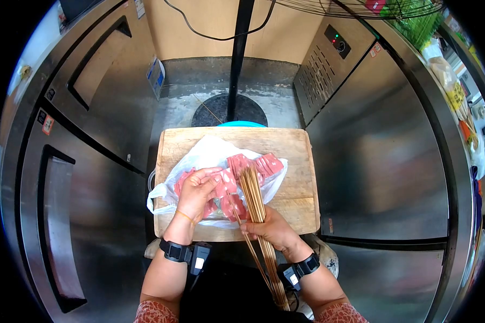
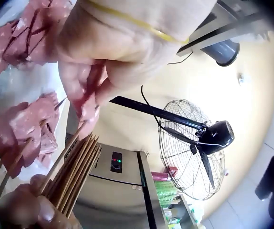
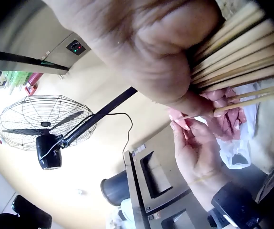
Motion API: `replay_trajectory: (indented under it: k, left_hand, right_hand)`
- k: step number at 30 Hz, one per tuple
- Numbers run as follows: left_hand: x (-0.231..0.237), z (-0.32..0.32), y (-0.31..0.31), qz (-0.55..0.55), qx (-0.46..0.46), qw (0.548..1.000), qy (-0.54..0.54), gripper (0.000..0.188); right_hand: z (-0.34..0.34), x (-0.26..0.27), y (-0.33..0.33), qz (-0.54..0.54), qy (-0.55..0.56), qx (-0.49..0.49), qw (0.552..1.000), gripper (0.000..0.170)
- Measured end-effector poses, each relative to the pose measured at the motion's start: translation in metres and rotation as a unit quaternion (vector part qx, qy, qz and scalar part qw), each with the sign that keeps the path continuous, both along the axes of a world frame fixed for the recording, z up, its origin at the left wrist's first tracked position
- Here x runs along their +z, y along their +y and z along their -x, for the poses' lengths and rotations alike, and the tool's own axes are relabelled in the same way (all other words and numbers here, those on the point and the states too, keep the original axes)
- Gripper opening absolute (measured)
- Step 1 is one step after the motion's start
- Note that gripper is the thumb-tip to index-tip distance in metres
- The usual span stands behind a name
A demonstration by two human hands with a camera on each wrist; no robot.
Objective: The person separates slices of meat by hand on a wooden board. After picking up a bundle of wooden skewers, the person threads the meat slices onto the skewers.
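- The left hand (image 1: 198, 188) has its thumb and fingers clamped on a folded meat slice (image 2: 88, 117), above the left half of the board.
- The right hand (image 1: 272, 226) has its fingers curled round the bundle (image 1: 253, 196) of wooden skewers, while its thumb and fingertips pinch one separate skewer (image 2: 60, 160).
- That skewer's tip meets the meat slice between the two hands; how deep it goes cannot be told.
- Just beside the right fingertips, the skewered meat (image 2: 25, 136) has more thin sticks passing into it.
- In the head view, taking the board's middle as the clock's centre, a stack of cut meat (image 1: 269, 164) lies at one o'clock, and more pink meat (image 1: 180, 183) shows at nine, partly behind the left hand.
- The white bag (image 1: 210, 151) spreads beneath the meat, its knotted-looking end at eight o'clock.
- The wooden board (image 1: 302, 188) bears the bag; a blue rim (image 1: 241, 124) shows past its edge at twelve.
- Further out at twelve stands a black pole (image 1: 237, 70) on a round base (image 1: 207, 114).
- Steel cabinets flank the board, one (image 1: 108, 156) at nine, another (image 1: 377, 151) at three.
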State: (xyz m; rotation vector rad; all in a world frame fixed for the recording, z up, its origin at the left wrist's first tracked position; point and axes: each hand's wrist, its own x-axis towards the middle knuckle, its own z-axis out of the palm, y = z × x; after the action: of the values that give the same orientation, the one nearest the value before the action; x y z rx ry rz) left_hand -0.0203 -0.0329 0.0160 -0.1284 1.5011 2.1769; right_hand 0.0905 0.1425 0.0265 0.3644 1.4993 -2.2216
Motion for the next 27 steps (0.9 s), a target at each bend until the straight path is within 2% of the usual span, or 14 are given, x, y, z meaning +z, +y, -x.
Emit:
replay_trajectory:
  k: [4,7,10,11,14,17,18,21,22,24,27]
  left_hand:
    - [-0.006,0.002,-0.001,0.012,-0.011,0.999,0.051,0.016]
    - [0.003,-0.003,0.002,0.092,-0.023,0.986,0.136,0.014]
    - [-0.005,-0.010,0.005,0.148,-0.056,0.976,0.149,0.014]
    - [0.002,-0.015,0.008,0.112,-0.070,0.980,0.152,0.013]
    - [-0.007,-0.028,0.012,0.101,-0.091,0.979,0.150,0.014]
    - [-0.020,-0.031,0.013,0.112,-0.102,0.978,0.141,0.013]
    - [-0.026,-0.030,0.012,0.123,-0.111,0.976,0.138,0.013]
    - [-0.054,-0.025,0.011,0.280,-0.135,0.922,0.230,0.017]
    - [-0.053,-0.024,0.010,0.283,-0.128,0.916,0.252,0.018]
    - [-0.047,-0.020,0.012,0.291,-0.120,0.902,0.295,0.022]
    - [-0.010,-0.009,0.001,0.440,-0.025,0.831,0.338,0.025]
  right_hand:
    - [0.000,-0.004,0.000,-0.009,0.008,0.002,1.000,0.020]
    - [0.000,-0.003,0.000,-0.016,0.005,0.005,1.000,0.021]
    - [0.000,-0.002,0.001,-0.011,-0.009,-0.006,1.000,0.025]
    - [0.000,-0.003,0.001,-0.006,-0.015,-0.012,1.000,0.027]
    - [0.001,-0.010,0.006,0.005,-0.021,0.000,1.000,0.037]
    - [-0.001,-0.003,-0.001,-0.015,0.003,-0.043,0.999,0.023]
    - [-0.001,-0.003,-0.001,-0.020,0.015,-0.042,0.999,0.024]
    - [-0.003,-0.005,0.003,-0.004,0.039,-0.031,0.999,0.030]
    - [-0.004,-0.008,0.006,0.022,0.036,-0.023,0.999,0.034]
    - [-0.005,-0.010,0.007,0.051,0.022,-0.016,0.998,0.039]
    - [-0.008,-0.009,0.009,0.048,-0.005,-0.022,0.999,0.039]
